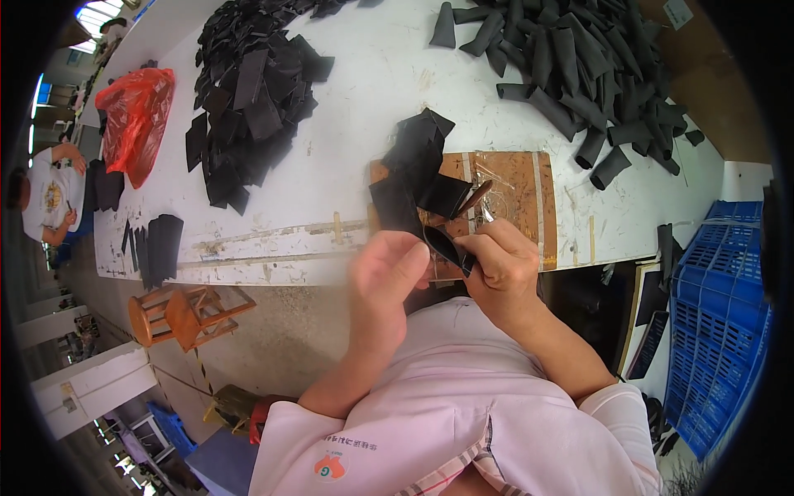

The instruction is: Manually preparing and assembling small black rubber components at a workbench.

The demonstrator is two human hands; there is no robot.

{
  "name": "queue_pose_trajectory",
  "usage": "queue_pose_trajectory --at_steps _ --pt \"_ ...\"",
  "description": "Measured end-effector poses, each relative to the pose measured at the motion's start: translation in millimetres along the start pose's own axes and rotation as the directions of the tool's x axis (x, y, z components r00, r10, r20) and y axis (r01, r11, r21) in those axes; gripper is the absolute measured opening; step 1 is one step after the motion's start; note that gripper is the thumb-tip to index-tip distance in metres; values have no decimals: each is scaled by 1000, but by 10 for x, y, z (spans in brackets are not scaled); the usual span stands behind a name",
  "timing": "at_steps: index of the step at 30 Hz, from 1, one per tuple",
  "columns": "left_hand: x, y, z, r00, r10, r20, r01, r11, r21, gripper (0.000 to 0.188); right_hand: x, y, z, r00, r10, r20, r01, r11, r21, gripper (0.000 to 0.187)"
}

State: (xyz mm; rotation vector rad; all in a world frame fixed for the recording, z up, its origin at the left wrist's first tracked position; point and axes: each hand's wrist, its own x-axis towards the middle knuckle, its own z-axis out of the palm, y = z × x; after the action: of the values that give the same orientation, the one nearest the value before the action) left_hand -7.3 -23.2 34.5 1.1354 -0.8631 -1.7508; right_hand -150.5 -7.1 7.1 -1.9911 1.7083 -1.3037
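My left hand (387, 266) and my right hand (501, 263) meet at the table's near edge. Between them is a curled black sheet piece (447, 246), bent into an open loop. The fingers of my right hand pinch its right end, while my left thumb and fingers close on its left side. Just beyond my fingers lie more flat black pieces (416, 153) in a small heap, partly over a brown board (529, 194). A slim brown handle-like thing (475, 198) slants up near my right fingers; its lower end is hidden.
A large pile of flat black pieces (256, 107) covers the back left, rolled black tubes (579, 74) the back right. A red plastic bag (139, 120) lies far left. Blue crates (718, 314) stand at right, wooden stools (194, 314) at left. Another person (54, 194) sits farther left.
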Motion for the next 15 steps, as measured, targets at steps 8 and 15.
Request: queue_pose_trajectory --at_steps 8,15 --pt "85 -62 -10 997 -43 -67 49 995 93 7 -27 45 -154 958 -163 234 216 951 -221 20" --pt "-75 -131 91 983 166 84 -186 874 450 5 -117 25 -159 976 83 199 -156 910 385 26"
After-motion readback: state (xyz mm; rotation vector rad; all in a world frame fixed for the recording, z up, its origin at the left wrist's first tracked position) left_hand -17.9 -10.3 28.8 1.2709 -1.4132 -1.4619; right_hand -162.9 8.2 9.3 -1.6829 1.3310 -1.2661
